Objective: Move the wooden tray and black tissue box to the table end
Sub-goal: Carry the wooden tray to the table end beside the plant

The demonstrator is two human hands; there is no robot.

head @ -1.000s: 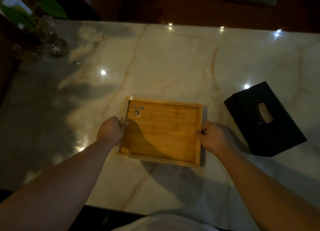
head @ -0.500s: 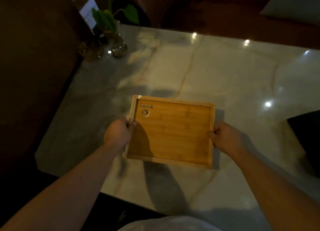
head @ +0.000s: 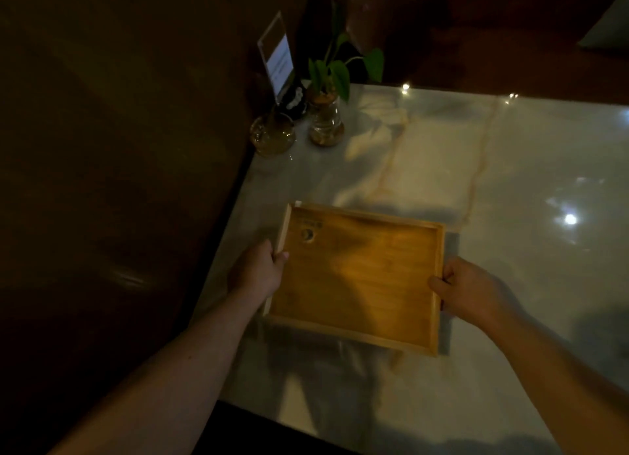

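A shallow wooden tray [head: 360, 277] with nothing in it hangs just above the marble table [head: 510, 168], near the table's left edge. My left hand [head: 257, 270] grips the tray's left rim, thumb inside. My right hand [head: 466, 289] grips the right rim. The tray casts a shadow on the marble below it. The black tissue box is out of the frame.
At the table's far left corner stand a round glass vase [head: 272, 134], a glass vase with a green plant [head: 326, 120] and an upright card holder [head: 277, 59]. A dark wall [head: 119, 148] runs along the table's left edge.
Both hands have carried the tray leftward toward the table's left end. The view has swung left, and the black tissue box has left the frame on the right.
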